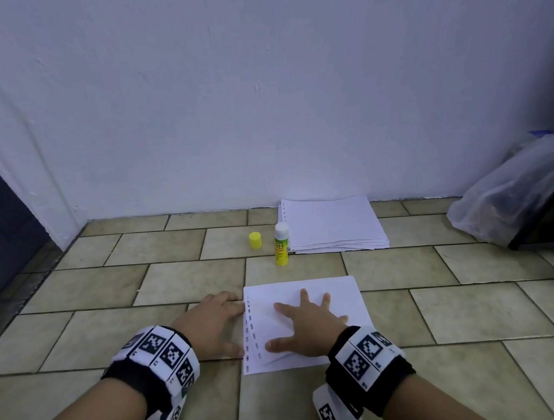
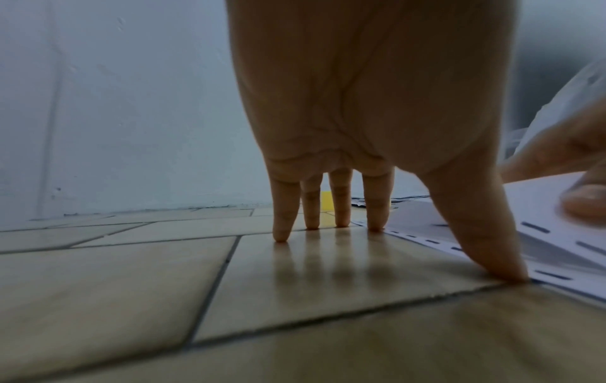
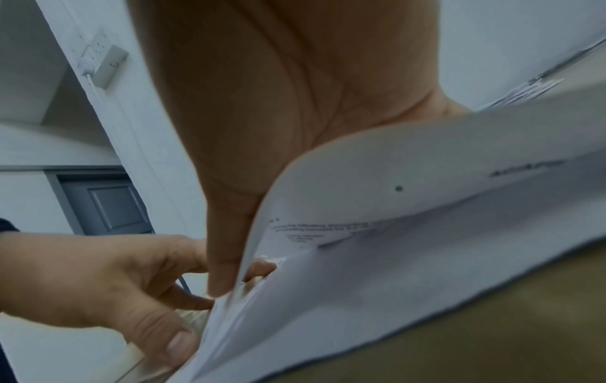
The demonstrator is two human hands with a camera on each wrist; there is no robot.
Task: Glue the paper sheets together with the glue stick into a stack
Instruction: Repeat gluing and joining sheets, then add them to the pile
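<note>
The right hand lies palm-down with straight, spread fingers pressing the top of the glued sheets; the left hand stands beside it, its 4 straight fingertips on the floor tiles and its thumb against the punched left edge, grasping nothing. Beyond the fingertips, the uncapped glue stick stands upright, its yellow-green label unreadable, between the yellow cap and the spare paper pile. Print on a sheet's underside is too blurred to read.

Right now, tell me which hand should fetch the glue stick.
Left hand: it only rests on tile beside the sheets. The right hand presses them flat; the glue stick stands straight ahead.
</note>
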